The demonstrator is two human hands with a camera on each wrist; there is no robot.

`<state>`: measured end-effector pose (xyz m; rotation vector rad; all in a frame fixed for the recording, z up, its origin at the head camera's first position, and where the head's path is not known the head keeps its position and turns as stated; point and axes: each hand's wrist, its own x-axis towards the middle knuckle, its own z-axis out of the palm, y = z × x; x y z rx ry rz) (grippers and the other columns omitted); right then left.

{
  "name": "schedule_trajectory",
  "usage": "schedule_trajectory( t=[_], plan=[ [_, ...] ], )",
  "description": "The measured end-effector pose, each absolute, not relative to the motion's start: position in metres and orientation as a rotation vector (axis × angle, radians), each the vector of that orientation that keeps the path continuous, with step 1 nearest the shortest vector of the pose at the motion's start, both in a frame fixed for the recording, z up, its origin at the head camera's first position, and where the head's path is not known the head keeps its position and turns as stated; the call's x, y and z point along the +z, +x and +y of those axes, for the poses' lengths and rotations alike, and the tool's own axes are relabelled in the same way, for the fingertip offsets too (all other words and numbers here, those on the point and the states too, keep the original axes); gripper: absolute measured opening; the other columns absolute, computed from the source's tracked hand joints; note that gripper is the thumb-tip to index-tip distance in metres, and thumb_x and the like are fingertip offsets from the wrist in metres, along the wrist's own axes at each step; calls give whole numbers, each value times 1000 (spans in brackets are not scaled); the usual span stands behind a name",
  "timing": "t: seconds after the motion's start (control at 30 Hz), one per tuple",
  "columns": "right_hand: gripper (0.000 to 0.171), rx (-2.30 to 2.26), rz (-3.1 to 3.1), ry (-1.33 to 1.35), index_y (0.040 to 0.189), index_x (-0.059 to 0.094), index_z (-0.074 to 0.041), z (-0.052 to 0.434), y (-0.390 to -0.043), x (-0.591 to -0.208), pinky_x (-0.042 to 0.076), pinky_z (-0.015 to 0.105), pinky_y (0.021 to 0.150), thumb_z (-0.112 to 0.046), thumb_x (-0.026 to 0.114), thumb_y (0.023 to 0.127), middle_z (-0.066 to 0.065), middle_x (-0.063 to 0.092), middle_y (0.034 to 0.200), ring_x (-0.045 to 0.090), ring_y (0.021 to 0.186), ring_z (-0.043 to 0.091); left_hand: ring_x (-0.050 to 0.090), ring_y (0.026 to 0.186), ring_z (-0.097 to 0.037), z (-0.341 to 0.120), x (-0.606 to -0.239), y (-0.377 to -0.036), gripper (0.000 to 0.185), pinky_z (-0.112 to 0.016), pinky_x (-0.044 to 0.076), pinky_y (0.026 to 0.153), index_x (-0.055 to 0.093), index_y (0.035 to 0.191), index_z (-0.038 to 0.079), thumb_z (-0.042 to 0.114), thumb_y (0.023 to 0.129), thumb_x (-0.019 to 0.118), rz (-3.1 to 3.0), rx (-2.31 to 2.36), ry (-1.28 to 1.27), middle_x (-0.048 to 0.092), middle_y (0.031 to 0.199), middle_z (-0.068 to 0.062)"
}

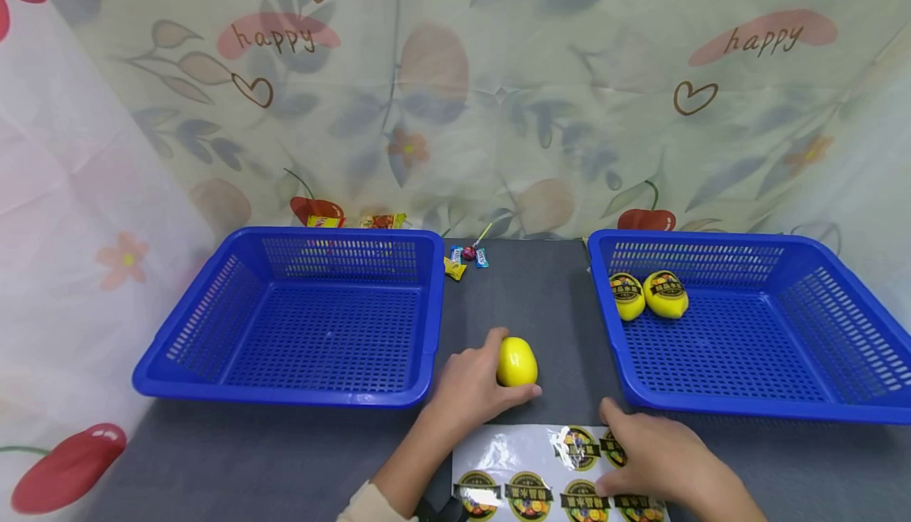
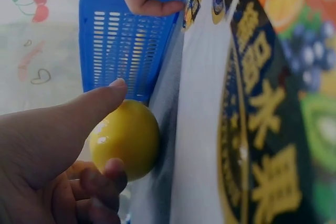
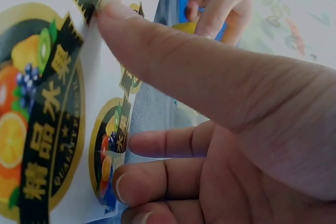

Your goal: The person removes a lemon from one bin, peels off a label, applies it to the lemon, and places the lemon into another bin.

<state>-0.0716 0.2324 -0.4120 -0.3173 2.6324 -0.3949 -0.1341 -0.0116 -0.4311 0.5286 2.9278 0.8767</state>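
Observation:
A plain yellow lemon (image 1: 517, 362) sits on the dark table between two blue baskets. My left hand (image 1: 470, 387) grips it, thumb on the near side and fingers on the far side. In the left wrist view the lemon (image 2: 134, 140) shows no label on its visible skin. A white sheet of round fruit stickers (image 1: 512, 451) lies at the front of the table. Over its right part is my right hand (image 1: 662, 459), holding nothing visible. In the right wrist view its thumb (image 3: 157, 40) reaches over a sticker, and the other fingers are at the sheet's edge.
Two labelled lemons (image 1: 666, 294) lie in the left part of the right blue basket (image 1: 747, 411). The left blue basket (image 1: 285, 395) holds nothing visible. Small wrapped candies (image 1: 456, 269) and a lollipop (image 1: 469, 253) lie behind, near the patterned cloth (image 1: 498, 150).

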Motion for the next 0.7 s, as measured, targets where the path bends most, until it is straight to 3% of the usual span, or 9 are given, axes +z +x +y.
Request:
schedule_trajectory(
  t=[0.1,0.23,0.4,0.6,0.7],
  plan=[
    [73,-384,2642,-320,114,54,-8,234,-72,-413,48,49,64,-46,92,64,0,58,79,58,70,20,57,60,-15,-9,-425,-129,79,-30,44,54,50,137,13,56,78,80,2990,847,572,66,78,-2],
    [68,-397,2657,-334,107,54,-10,235,-72,-415,45,46,59,-45,92,64,-1,53,73,54,64,18,48,51,-6,5,-413,-115,55,-25,39,46,58,128,18,48,86,77,3039,843,754,56,64,9],
    [68,-452,2618,-340,109,54,-9,236,-75,-416,45,44,58,-45,92,64,-1,54,74,54,65,17,50,57,-1,29,-419,-93,30,-22,40,48,70,109,22,41,87,76,2905,666,1001,58,72,14],
    [73,-516,2572,-331,112,53,-8,235,-78,-419,44,44,59,-45,93,64,1,55,76,55,66,18,54,64,-5,38,-440,-86,31,-24,43,52,69,98,22,42,79,82,2883,537,1030,57,78,10],
    [68,-519,2573,-329,103,50,-11,235,-77,-419,39,42,55,-45,93,63,2,51,72,50,61,19,53,63,-6,38,-442,-86,32,-24,42,51,66,95,21,41,77,84,2888,579,1029,55,76,10]
  ],
)
